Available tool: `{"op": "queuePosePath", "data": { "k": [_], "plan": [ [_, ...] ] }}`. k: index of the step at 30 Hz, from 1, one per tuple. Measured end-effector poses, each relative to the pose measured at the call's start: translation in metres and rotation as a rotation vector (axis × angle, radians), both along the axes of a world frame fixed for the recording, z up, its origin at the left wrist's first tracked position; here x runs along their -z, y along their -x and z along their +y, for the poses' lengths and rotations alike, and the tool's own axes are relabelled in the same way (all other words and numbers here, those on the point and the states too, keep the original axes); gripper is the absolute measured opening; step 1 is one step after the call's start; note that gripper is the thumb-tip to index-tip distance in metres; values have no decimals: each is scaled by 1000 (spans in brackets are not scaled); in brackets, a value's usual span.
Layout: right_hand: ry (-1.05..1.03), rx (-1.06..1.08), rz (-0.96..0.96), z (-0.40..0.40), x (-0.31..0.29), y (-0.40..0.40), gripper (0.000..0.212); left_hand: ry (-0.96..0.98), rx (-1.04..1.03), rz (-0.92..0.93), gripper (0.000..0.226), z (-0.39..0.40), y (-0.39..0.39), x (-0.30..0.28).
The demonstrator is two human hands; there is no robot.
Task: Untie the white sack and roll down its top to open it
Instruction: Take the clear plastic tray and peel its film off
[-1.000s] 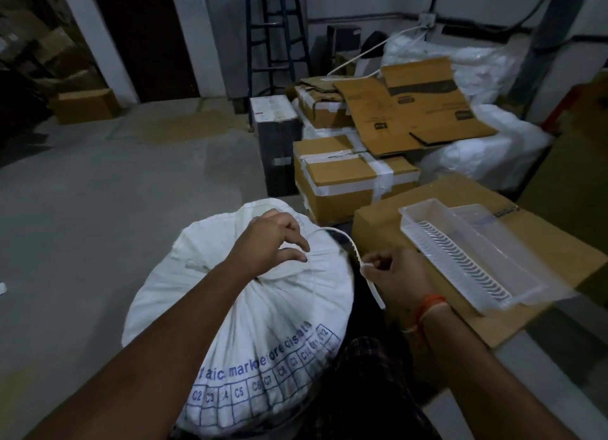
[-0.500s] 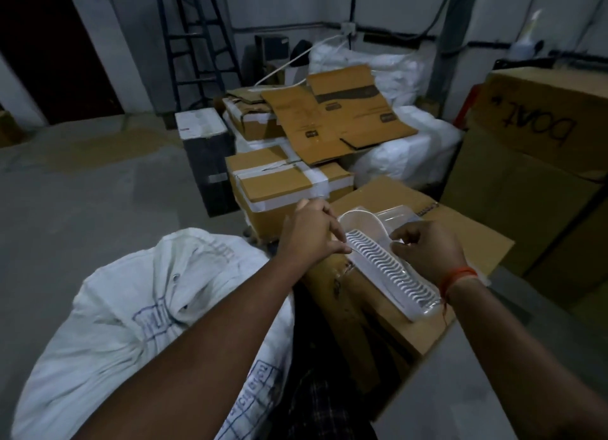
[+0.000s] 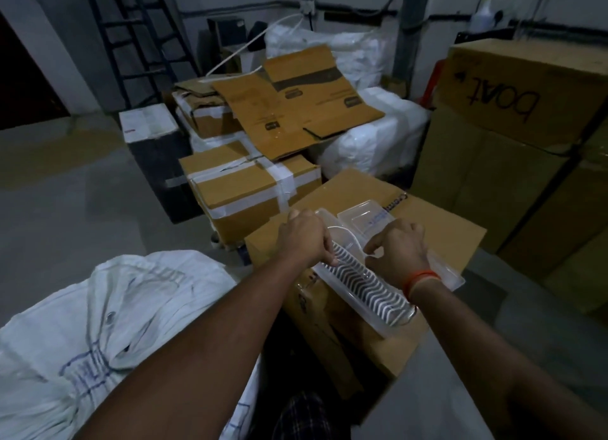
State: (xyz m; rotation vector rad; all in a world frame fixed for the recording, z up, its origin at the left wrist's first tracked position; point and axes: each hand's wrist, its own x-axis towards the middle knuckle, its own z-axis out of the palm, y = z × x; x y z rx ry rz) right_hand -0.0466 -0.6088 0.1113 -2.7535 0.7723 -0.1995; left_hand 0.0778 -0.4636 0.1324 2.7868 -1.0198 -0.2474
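**Storeroom floor: sack, cartons, tray**

Clear plastic tray (image 3: 388, 285) with ribbed white insert, lying on a brown carton (image 3: 371, 196) just right of the sack. Behind it, a taped carton (image 3: 243, 183); flattened cardboard (image 3: 296, 107) on top of further boxes; white plastic-wrapped bundles (image 3: 371, 137); dark ladder (image 3: 131, 41) at the wall. Tall carton marked "boat" (image 3: 523, 87) at right.

White sack (image 3: 98, 324), printed in blue, slumped on the floor at lower left, untouched by either hand.

Left hand (image 3: 304, 237) and right hand (image 3: 399, 247) both over the tray, fingers curled and pinching a thin white cord (image 3: 342, 230) looped between them. Orange thread band (image 3: 421, 280) on the right wrist.
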Motion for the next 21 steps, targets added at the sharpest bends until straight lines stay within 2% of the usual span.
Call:
{"op": "queuePosePath", "data": {
  "k": [7,11,14,17,21],
  "plan": [
    [12,18,16,2,14,2,23,-184,115,124,23,-22,-15,15],
    [22,15,7,3,18,5,23,-193,195,118,20,-29,-21,25],
    [-3,3,-35,1,19,10,26,-87,183,62,18,-26,-23,31],
    [-103,35,-145,-9,23,17,23,84,139,85,15,-22,-23,28],
    [-288,199,-308,-30,29,35,13,307,109,74,19,-20,-21,19]
  ]
}}
